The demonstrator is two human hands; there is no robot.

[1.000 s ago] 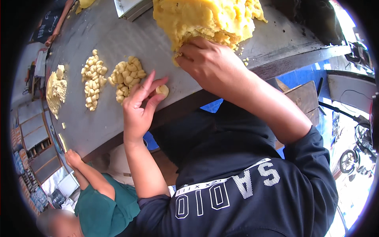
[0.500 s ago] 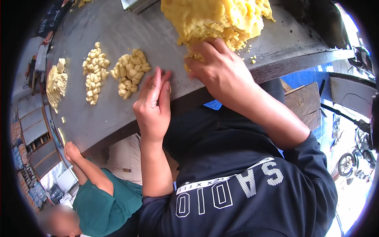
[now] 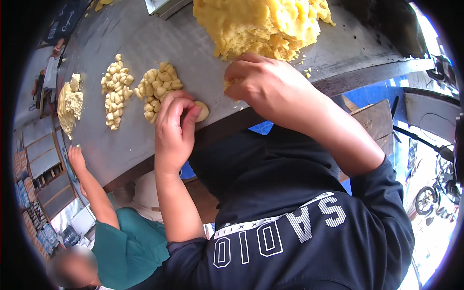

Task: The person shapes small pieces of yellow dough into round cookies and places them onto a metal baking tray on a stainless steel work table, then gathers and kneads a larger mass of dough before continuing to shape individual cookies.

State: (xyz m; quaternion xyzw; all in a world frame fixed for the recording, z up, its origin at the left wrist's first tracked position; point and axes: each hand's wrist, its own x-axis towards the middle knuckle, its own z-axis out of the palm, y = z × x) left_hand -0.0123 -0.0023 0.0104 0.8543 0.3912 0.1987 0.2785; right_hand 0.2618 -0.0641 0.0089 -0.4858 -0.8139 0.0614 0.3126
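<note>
And the right hand comes down off the yellow mass at twelve o'clock from the middle of the view: half a second ago its fingers were up against that crumbly edge, and now they sit lower, curled together, pinching a yellow bit, so it looks as if a portion has parted from the rest! Whether the knuckles still brush the mass, I can't tell. Over to the left hand, and there's a change here too: the fingers, long and straight a moment back, are now bent round toward the thumb, and the pale disc, hidden then, shows at half past ten, near the edge of the surface. The thumb sits right at its rim; a true grip or a mere touch, I can't tell. Just beyond those fingers lies the near cluster of small pieces, the far cluster at ten, both looking unchanged. Out at nine, a co-worker's hand, low beside its partner in the last frame, now reaches up near the pale heap.
</note>
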